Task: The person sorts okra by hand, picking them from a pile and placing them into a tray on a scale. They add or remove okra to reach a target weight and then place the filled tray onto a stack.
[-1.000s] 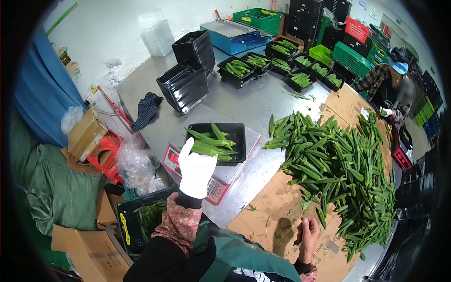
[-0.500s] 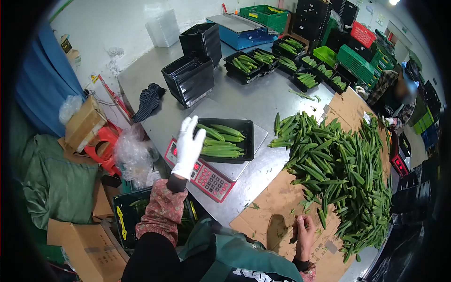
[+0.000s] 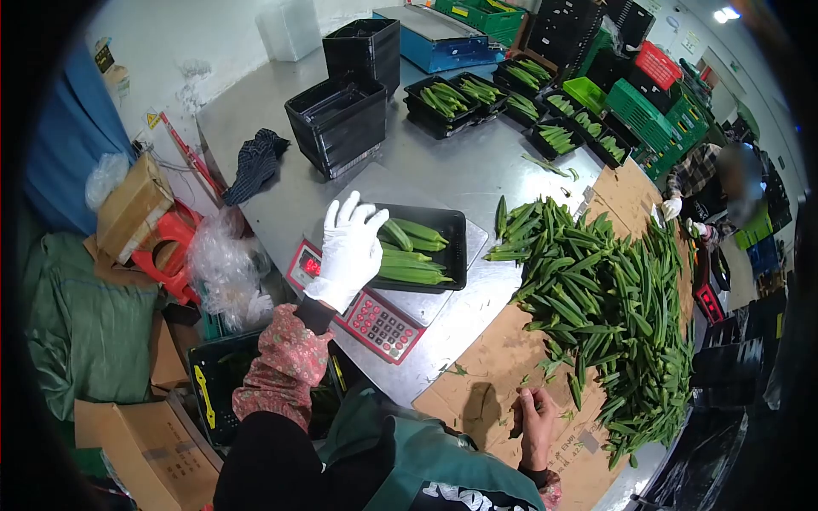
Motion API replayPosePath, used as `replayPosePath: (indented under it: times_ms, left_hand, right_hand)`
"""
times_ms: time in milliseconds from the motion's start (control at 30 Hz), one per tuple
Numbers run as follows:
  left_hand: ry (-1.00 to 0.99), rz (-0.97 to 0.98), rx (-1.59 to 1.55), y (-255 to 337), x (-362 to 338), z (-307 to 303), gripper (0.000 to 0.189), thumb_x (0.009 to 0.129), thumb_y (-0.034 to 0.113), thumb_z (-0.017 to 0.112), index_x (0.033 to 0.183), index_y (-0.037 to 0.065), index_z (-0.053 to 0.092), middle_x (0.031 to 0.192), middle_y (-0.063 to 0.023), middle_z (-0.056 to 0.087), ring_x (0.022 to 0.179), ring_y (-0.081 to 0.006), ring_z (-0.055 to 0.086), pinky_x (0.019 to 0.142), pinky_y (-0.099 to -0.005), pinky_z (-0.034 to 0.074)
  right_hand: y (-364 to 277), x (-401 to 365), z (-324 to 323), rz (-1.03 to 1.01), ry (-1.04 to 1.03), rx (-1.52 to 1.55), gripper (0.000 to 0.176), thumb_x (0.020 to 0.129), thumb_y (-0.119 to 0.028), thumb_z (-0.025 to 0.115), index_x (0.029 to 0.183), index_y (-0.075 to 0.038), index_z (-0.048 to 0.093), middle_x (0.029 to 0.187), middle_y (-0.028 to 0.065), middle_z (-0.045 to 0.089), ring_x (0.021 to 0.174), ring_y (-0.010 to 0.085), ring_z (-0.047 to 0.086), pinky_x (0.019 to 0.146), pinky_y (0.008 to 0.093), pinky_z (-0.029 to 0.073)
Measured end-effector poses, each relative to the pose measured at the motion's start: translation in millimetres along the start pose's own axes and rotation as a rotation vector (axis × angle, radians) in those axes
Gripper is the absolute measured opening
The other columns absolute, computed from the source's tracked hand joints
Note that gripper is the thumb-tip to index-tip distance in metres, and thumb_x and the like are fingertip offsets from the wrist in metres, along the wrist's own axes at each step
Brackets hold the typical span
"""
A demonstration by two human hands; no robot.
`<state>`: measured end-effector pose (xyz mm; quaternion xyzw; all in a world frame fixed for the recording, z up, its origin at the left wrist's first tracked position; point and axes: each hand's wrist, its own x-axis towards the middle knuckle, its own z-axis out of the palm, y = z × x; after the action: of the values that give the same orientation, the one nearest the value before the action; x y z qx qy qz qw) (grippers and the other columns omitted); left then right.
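My left hand (image 3: 348, 251), in a white glove, is over the left edge of a black tray (image 3: 461, 247). Its fingers are spread, and it covers part of the tray's near-left side. Several green okra pods (image 3: 413, 274) lie in the tray, which rests on the plate of a scale with a red keypad (image 3: 383, 328). Below the okra heap (image 3: 618, 315), my bare right hand (image 3: 537, 423) is just above the cardboard (image 3: 477, 366). Its fingers are curled together in a pinch; what they hold, if anything, I cannot make out.
Stacked black trays (image 3: 336, 123) and a dark striped cloth (image 3: 256, 166) are at the back left. Filled okra trays (image 3: 443, 106) stand at the back. At the far right is a co-worker (image 3: 716, 183) with gloved hands. A crate (image 3: 204, 396) sits below the table's left edge.
My left hand has moved right over the tray's edge, its fingers spreading. The right hand remains pinched near the cardboard. The co-worker's hands have shifted, and the view has moved slightly.
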<state>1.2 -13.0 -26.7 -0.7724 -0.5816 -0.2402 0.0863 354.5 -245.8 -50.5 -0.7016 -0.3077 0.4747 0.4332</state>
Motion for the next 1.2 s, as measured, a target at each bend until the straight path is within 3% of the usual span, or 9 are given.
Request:
replayPosePath:
  times_ms: [267,433,533,667,800,833,1067,1133,1200]
  left_hand:
    - [-0.122,-0.023,0.063,-3.6,13.8,-5.4,0.042,0.076,0.022,0.065,0.117,0.014,0.062,0.107,-0.0052,0.057,0.116,-0.0265,0.048,0.112,-0.0542,0.019]
    - [-0.094,0.097,-0.192,-11.0,15.7,21.1,0.006,0.082,0.024,0.066,0.084,0.019,0.069,0.090,0.0014,0.059,0.105,-0.0207,0.053,0.111,-0.0492,0.022]
    - [-0.048,0.146,-0.175,-12.4,14.5,29.8,0.006,0.085,0.023,0.062,0.085,0.021,0.068,0.085,0.0013,0.059,0.101,-0.0198,0.053,0.110,-0.0507,0.022]
    - [-0.097,-0.055,-0.450,-11.7,28.1,-0.5,0.011,0.086,0.023,0.063,0.090,0.015,0.068,0.091,-0.0003,0.062,0.102,-0.0231,0.054,0.107,-0.0501,0.030]
    - [-0.168,-0.010,-0.624,-13.9,2.8,-30.0,0.050,0.075,0.037,0.076,0.116,0.011,0.064,0.128,-0.0120,0.054,0.130,-0.0315,0.041,0.110,-0.0491,0.027]
    - [-0.229,0.057,-0.378,-12.8,-3.1,-32.6,0.059,0.073,0.032,0.078,0.126,0.014,0.059,0.140,-0.0145,0.045,0.137,-0.0362,0.034,0.111,-0.0470,0.028]
    - [-0.236,0.026,-0.383,-8.0,-13.4,-21.6,0.060,0.077,0.028,0.073,0.133,0.015,0.053,0.144,-0.0153,0.039,0.141,-0.0367,0.024,0.113,-0.0538,0.019]
    - [-0.178,0.022,-0.348,-6.5,-10.8,-35.4,0.060,0.078,0.029,0.073,0.133,0.015,0.053,0.144,-0.0153,0.039,0.142,-0.0358,0.022,0.114,-0.0540,0.017]
    - [0.004,0.038,-0.444,0.1,-10.5,-54.4,0.052,0.078,0.027,0.073,0.125,0.010,0.058,0.132,-0.0133,0.049,0.128,-0.0350,0.040,0.106,-0.0499,0.030]
  right_hand:
    - [5.6,1.2,3.6,-0.004,-0.012,-0.018,0.024,0.096,-0.022,0.059,0.096,0.001,0.060,0.067,0.0030,0.058,0.044,0.0064,0.044,0.038,0.0205,0.033]
    - [2.6,-1.3,4.2,0.054,-0.033,0.057,0.021,0.096,-0.020,0.058,0.097,0.001,0.061,0.068,0.0029,0.058,0.046,0.0068,0.046,0.038,0.0204,0.035]
    - [2.1,-3.6,7.9,0.070,-0.064,0.054,0.020,0.097,-0.019,0.057,0.097,0.001,0.061,0.069,0.0029,0.059,0.047,0.0070,0.048,0.039,0.0207,0.036]
    - [2.7,-5.1,14.6,0.108,-0.089,0.088,0.020,0.096,-0.019,0.057,0.098,0.001,0.061,0.069,0.0031,0.059,0.048,0.0075,0.048,0.040,0.0219,0.037]
    - [15.3,2.4,6.9,0.227,-0.075,0.414,0.019,0.096,-0.020,0.056,0.097,-0.001,0.059,0.066,0.0039,0.056,0.046,0.0116,0.047,0.040,0.0236,0.036]
    - [17.8,3.2,2.8,0.289,-0.069,0.535,0.019,0.097,-0.018,0.056,0.097,0.001,0.059,0.069,0.0069,0.058,0.048,0.0143,0.050,0.043,0.0250,0.040]
    - [41.1,-17.4,36.3,0.637,-0.132,0.510,0.026,0.095,-0.024,0.058,0.106,0.000,0.055,0.078,0.0084,0.058,0.063,0.0190,0.054,0.055,0.0336,0.047]
    - [24.3,-15.1,42.1,0.584,-0.152,0.451,0.025,0.095,-0.022,0.059,0.107,0.000,0.055,0.078,0.0082,0.057,0.061,0.0190,0.055,0.054,0.0334,0.047]
    - [8.6,-9.8,45.6,0.493,-0.142,0.408,0.025,0.095,-0.021,0.059,0.107,0.000,0.054,0.077,0.0083,0.057,0.059,0.0187,0.054,0.052,0.0323,0.046]
